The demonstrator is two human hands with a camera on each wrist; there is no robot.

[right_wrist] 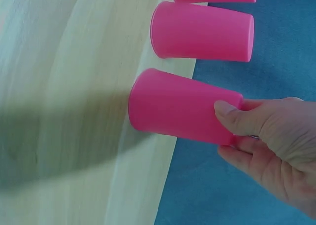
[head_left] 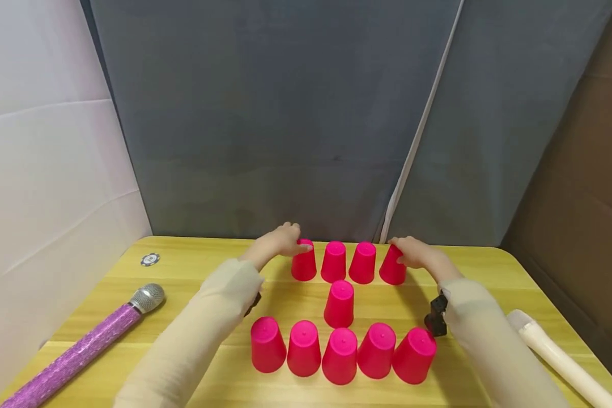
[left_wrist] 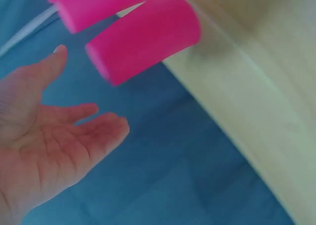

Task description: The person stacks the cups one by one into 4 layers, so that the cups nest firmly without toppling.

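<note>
My right hand (head_left: 413, 253) holds the rightmost cup (head_left: 393, 266) of the far row, thumb (right_wrist: 232, 120) curled over its closed top, and that cup leans a little. To lift it cleanly I judge I should pinch near the top and pull straight up, so it does not knock the neighbouring cup (head_left: 363, 263). My left hand (head_left: 281, 241) is open, fingers straight, touching or nearly touching the leftmost cup (head_left: 304, 262) of that row; I should close around it before lifting. The four far cups stand upside down near the table's (head_left: 194, 266) far edge, a single cup (head_left: 339, 305) sits mid-table, and five more (head_left: 340, 356) line the near edge, between my forearms.
</note>
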